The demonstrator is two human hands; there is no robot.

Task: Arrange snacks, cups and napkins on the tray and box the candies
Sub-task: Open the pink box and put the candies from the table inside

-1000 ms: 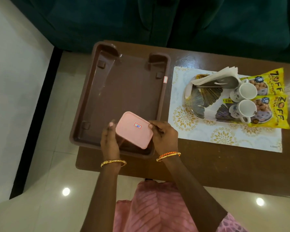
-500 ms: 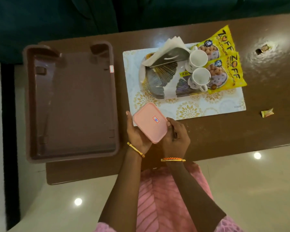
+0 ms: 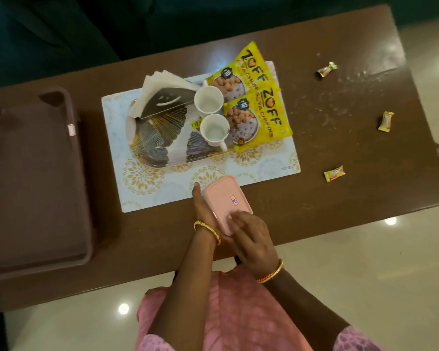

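candy box (image 3: 227, 203), pink and lidded, sits at the bench (image 3: 340, 198) front edge, gripped by both hands: left hand (image 3: 205, 211) cups its side, right hand (image 3: 254, 240) presses the lid. the tray (image 3: 152, 150) holds two cups (image 3: 214, 127), napkins (image 3: 160, 84) and snack packets (image 3: 261, 115). half a second ago the box was held further left.

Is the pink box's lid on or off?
On. The pink lid sits flush over the box, left hand underneath and right hand at its near corner.
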